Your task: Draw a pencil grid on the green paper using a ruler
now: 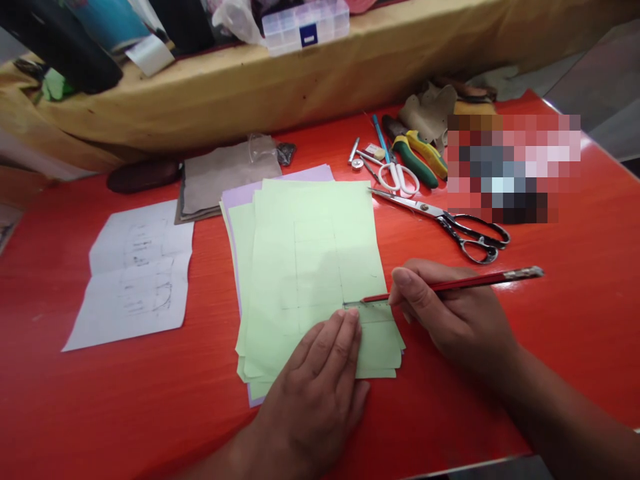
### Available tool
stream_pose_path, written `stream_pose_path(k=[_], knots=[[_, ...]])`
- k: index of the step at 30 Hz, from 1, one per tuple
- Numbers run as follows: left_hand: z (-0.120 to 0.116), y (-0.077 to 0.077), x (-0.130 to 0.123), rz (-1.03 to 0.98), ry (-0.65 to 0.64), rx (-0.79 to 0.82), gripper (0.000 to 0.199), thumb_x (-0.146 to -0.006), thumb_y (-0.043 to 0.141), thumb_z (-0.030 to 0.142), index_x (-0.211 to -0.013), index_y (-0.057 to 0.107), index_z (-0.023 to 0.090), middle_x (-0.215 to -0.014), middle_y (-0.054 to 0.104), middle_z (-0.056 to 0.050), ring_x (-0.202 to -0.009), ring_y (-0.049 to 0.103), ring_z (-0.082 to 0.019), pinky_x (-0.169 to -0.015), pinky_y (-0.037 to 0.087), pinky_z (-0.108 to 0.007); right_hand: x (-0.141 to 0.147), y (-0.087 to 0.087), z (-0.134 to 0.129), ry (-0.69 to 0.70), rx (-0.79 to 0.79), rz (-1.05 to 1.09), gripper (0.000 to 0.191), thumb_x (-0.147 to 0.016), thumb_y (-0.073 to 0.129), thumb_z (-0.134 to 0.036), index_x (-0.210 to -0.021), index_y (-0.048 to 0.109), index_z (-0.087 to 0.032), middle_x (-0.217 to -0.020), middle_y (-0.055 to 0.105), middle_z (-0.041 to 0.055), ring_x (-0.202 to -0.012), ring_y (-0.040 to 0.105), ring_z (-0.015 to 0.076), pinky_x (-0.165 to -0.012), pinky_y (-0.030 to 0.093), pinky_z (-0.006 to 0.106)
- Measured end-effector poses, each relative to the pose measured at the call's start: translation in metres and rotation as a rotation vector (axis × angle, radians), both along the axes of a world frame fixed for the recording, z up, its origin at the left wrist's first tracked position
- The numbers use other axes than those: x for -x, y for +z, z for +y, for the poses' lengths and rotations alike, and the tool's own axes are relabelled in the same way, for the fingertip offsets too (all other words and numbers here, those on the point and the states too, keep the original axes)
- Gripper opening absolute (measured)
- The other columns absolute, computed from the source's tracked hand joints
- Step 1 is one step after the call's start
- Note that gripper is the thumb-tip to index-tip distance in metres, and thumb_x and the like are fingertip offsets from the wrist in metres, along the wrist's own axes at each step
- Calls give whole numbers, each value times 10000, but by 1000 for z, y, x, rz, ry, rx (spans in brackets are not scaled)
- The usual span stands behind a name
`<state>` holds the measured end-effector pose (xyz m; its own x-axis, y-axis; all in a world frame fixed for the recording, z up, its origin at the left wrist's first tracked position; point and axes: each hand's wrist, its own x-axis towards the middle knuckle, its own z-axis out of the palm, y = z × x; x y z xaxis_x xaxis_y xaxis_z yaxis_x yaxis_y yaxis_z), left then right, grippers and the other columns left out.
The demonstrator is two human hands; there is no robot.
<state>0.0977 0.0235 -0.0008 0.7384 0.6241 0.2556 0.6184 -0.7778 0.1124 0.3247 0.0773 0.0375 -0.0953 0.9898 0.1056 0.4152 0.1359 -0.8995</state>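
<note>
Yellowish cloth (210, 90) covers the ledge at the back, and below it you've got a glossy red tabletop (150, 400) with a fair bit of stuff on it. Your green sheet (273, 267) tops a stack of papers, faint straight lines drawn on it, so call that the clock center. It's right past the fingertips of your left hand (320, 373), which sits around 6 o'clock: palm down, pretty flat, fingers straight and close together, pressing on the paper and gripping nothing. Those fingertips are at the near end of what looks like a clear ruler (373, 305), though it's tough to make out. Your right hand (453, 317) is over at 4, fingers closed on a red pencil (470, 282), tip down by that ruler's edge.

Around the stack: white drawing (150, 267) at 9, gray material (230, 173) near 11, green-and-yellow pliers (415, 160) between 1 and 2, black-handled scissors (440, 217) between 2 and 3.
</note>
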Motion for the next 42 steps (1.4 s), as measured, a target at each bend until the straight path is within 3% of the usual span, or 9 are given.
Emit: stream_pose_path(k=[9,33,42], knots=[[1,2,0,12,1,-1,465,-1094,442,200,-1470,568,-42,-1592,568,-195,-1473,527,-321,-1220,439,-430,-2,2,1,-29,34,-33,462,-1122,522,-417,-721,655,-229,-568,571,-19,-485,510,132,-489,384,309],[-2,0,1,43,-2,21,530,-1088,465,220,-1538,492,-58,-1646,498,-214,-1539,457,-333,-1261,407,-449,-3,3,1,-24,52,-3,494,-1121,515,-504,-726,657,-241,-548,552,-21,-475,509,135,-475,374,312],[0,2,0,39,0,14,485,-1091,447,201,-1498,539,-47,-1605,553,-199,-1490,512,-325,-1238,433,-436,-4,3,1,-17,43,-4,488,-1122,518,-480,-721,656,-238,-544,551,-23,-472,509,133,-485,388,309]])
